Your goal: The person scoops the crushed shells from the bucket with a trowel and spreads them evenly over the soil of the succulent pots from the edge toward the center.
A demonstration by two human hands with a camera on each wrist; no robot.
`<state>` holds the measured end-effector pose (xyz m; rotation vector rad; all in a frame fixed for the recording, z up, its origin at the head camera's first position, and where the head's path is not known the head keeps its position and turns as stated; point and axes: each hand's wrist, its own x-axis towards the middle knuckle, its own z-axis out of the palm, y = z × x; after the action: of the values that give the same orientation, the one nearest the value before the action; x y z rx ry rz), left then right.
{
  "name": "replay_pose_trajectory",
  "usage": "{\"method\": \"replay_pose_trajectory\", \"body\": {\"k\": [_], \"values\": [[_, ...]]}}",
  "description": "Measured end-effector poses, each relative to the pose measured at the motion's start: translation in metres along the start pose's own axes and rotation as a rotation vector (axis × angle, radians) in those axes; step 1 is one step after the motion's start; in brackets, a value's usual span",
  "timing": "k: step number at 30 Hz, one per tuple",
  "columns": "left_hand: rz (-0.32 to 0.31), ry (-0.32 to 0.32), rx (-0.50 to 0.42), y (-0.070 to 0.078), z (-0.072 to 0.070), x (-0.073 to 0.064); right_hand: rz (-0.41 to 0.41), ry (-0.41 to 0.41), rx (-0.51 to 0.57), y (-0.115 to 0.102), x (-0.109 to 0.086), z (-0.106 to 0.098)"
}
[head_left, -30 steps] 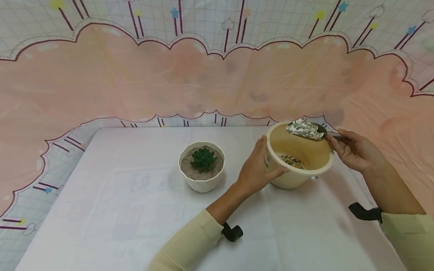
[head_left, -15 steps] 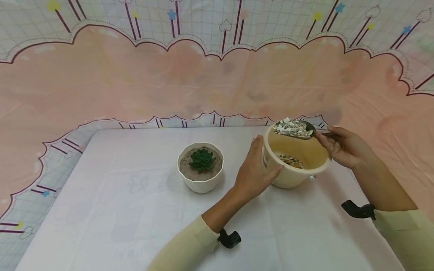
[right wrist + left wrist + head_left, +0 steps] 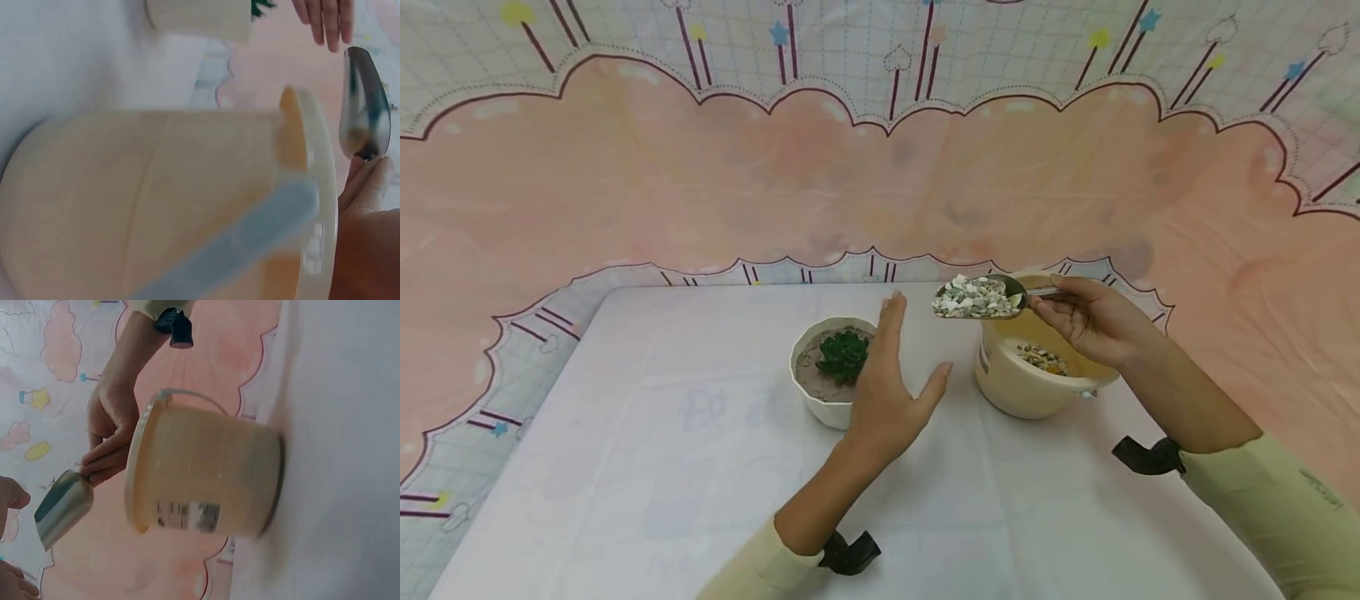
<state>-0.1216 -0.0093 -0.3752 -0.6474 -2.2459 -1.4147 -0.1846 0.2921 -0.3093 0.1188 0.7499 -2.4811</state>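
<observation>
My right hand [image 3: 1086, 321] grips the handle of a metal scoop [image 3: 1017, 292] heaped with pale stone chips [image 3: 973, 297]. The scoop is held level, its front past the left rim of a cream bucket [image 3: 1018, 392]. Inside the bucket lie some mixed pebbles [image 3: 1041, 358]. My left hand [image 3: 887, 400] is raised with fingers straight and thumb spread, holding nothing. From the head camera it covers the right side of a white faceted pot [image 3: 823, 410]; whether it touches the pot cannot be told. A green succulent [image 3: 842, 356] sits in the pot's grey soil.
A white-covered table [image 3: 647, 467] bears the pot and the bucket. Behind it hangs a peach patterned cloth [image 3: 737, 183]. The bucket's handle [image 3: 237, 237] hangs down its side in the right wrist view. Each wrist wears a black strap-like mount [image 3: 850, 554].
My left hand has let go of the bucket and moved left to the pot. My right hand has carried the loaded scoop left, from over the bucket to beyond its rim.
</observation>
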Motion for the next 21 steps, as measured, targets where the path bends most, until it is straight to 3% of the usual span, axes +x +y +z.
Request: {"method": "replay_pose_trajectory", "body": {"k": [5, 9, 13, 21], "values": [[0.000, 0.041, 0.046, -0.012, -0.033, -0.015, 0.048, 0.009, 0.000, 0.016, 0.013, 0.010], [-0.025, 0.061, 0.112, -0.024, -0.050, -0.026, 0.083, 0.007, 0.008, 0.025, 0.020, 0.013], [-0.039, 0.057, 0.156, -0.037, -0.061, -0.032, 0.091, 0.018, 0.001, 0.032, 0.026, 0.013], [-0.078, 0.051, 0.204, -0.057, -0.071, -0.041, 0.065, 0.113, -0.113, 0.039, 0.035, 0.016]]}}
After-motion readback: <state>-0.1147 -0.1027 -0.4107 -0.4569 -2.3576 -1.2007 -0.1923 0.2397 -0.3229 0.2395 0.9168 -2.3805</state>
